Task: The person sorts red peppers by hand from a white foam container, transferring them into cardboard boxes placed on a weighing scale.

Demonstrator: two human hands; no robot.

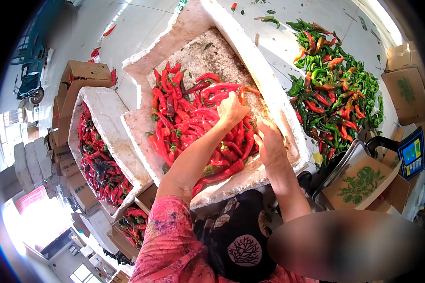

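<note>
A heap of long red chili peppers [194,123] fills much of a worn white foam box [287,116] before me. Over the heap, my left hand [232,109] is closed around the lower end of an orange-red pepper [249,90], whose curved end sticks out toward the box's right wall. My right hand [270,140] is just inside that wall, beside the peppers. Its fingers are apart and slightly bent, with nothing visible in them. The palm side of the right hand is mostly hidden.
To the left stand another foam box [109,109] of red peppers and several cardboard boxes [83,79]. Mixed green and red peppers [334,88] are piled on the floor at right. A digital scale display [412,152] stands near a printed cardboard box [361,178].
</note>
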